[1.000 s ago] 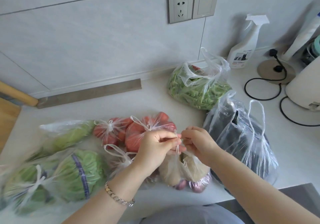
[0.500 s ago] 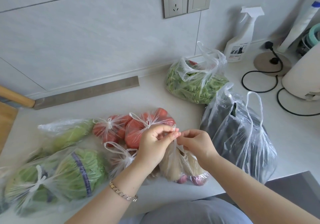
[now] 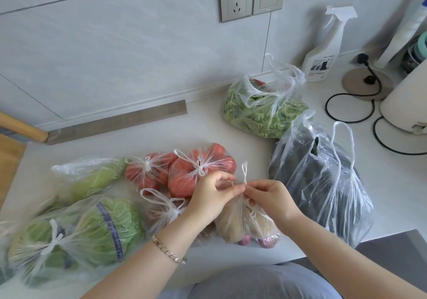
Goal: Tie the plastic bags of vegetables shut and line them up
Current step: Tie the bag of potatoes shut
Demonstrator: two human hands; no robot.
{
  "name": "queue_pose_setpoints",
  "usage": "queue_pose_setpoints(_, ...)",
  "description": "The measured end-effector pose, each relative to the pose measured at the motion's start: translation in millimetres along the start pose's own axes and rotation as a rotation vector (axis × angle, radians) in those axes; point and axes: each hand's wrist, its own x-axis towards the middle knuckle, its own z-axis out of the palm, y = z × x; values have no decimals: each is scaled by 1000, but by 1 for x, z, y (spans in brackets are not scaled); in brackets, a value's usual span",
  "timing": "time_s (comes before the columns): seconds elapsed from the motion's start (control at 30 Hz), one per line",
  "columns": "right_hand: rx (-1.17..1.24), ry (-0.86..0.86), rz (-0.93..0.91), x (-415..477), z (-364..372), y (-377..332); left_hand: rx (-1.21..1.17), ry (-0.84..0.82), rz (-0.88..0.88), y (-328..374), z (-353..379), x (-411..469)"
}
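Knotting the potato bag [image 3: 245, 225] at the near bench [image 3: 208, 123] edge, between the tied bags on the left and the dark bag [image 3: 323, 183] on the right. Both handles [image 3: 244, 171] are pinched where they cross: left hand [image 3: 211, 197] grip clenched on one strand, right hand [image 3: 271, 197] grip clenched on the other w/ a loop sticking up above the fingertips.

To do it well, I'd judge: pull the two ends apart level & low, close to the potatoes, so the knot seats snug at the neck w/o slack. Pull steadily, since thin film may tear. Keep the bag resting on the bench, not lifted.

Tomato bags [image 3: 198, 169], a knotted clear bag [image 3: 166, 211] & cabbage bags [image 3: 76, 236] look tied already. Greens bag [image 3: 263, 111] & dark bag are still open, so prob. next. Spray bottle [image 3: 323, 51] & cords [image 3: 351, 104] sit well apart.
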Motion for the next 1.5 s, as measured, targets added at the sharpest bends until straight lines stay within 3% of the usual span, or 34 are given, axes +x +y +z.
queue_pose_setpoints(0.2, -15, 46, -33, 2, 0, -2, -5, 21, 103, -1, -3, -3)
queue_pose_setpoints(0.33, -74, 160, -94, 4, -2, 3, -6, -160, 12, -2, 6, -10)
queue_pose_setpoints(0.47, -243, 182, -145, 8, -7, 5, 174, -72, 92, -7, 15, -7)
queue_pose_setpoints(0.6, -516, -19, -285, 7, -11, 0, 165, -14, 121, -5, 14, -2)
queue_pose_setpoints(0.7, -629, -168, -266, 7, -17, -1, 154, 17, 142, -5, 12, -2)
queue_pose_setpoints(0.9, -139, -422, -146, 10, -30, -2, 107, 37, 112, -8, 14, -7)
queue_pose_setpoints(1.03, -311, -242, -281, 12, -22, 9, 15, 31, 2, -5, 15, -3)
queue_pose_setpoints(1.13, -544, -98, -527, 15, -19, 21, 16, 36, -30, -8, 15, 1)
queue_pose_setpoints(1.27, -663, -98, -643, 14, -21, 21, 25, 43, -38, -13, 13, 4)
queue_pose_setpoints(1.33, -601, -126, -611, 11, -22, 18, -3, 30, -44, -13, 12, 3)
queue_pose_setpoints(1.4, -456, -136, -462, 8, -26, 16, 8, 15, -51, -13, 11, 2)
queue_pose_setpoints(1.5, -406, -101, -307, 6, -40, 31, 202, 127, -21, -31, 3, 3)
